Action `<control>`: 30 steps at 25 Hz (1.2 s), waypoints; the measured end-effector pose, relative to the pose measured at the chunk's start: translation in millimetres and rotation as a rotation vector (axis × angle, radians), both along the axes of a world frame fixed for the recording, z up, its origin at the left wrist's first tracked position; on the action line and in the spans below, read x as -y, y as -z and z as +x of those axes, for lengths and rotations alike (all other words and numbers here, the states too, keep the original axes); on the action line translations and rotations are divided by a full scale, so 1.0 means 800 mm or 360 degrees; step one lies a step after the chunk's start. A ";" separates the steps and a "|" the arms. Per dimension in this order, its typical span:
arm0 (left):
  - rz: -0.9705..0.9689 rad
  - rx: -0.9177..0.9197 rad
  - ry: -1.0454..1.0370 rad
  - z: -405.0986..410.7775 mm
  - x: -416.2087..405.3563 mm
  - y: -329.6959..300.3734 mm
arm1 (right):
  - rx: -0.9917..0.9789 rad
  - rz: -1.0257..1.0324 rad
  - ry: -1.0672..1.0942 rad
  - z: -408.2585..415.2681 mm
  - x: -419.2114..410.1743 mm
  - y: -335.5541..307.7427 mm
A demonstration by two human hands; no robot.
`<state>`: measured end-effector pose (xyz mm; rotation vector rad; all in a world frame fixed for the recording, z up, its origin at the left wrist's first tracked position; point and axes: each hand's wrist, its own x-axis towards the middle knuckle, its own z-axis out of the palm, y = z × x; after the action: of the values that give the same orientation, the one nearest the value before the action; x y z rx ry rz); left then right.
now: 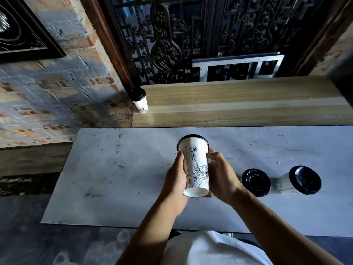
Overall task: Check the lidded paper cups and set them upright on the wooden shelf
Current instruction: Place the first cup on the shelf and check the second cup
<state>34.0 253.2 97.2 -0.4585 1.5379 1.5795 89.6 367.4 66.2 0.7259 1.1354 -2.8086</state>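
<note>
I hold a white paper cup (195, 165) with a black lid and a Statue of Liberty drawing above the grey table, tilted so its base faces me and its lid points away. My left hand (176, 180) grips its left side and my right hand (221, 175) its right side. One lidded cup (140, 101) stands upright at the far left end of the wooden shelf (238, 102). Two more lidded cups rest on the table to the right: one (256, 182) shows its black lid, and the other (299, 180) lies tilted on its side.
The grey marble-look table (118, 169) is scuffed. Behind it runs the wooden shelf, backed by a dark carved screen (172, 39) with a metal frame (236, 66). A brick wall (57, 96) with a dark framed picture (23, 31) lies to the left.
</note>
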 end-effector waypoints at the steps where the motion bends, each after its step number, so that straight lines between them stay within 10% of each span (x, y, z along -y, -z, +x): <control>1: -0.0054 -0.0042 0.0027 0.001 0.001 0.004 | 0.0001 0.0003 -0.0001 0.003 0.002 -0.002; 20: -0.0251 -0.1767 0.0215 -0.013 0.039 0.010 | 0.0139 0.0070 0.0033 0.022 0.010 0.022; 30: -0.0204 -0.1715 0.0214 -0.016 0.040 0.006 | 0.0303 0.0166 0.0040 0.019 0.001 0.019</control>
<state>21.6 221.4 92.3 0.5398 2.3836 1.7033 104.4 366.7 51.3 0.9984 1.2533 -2.6458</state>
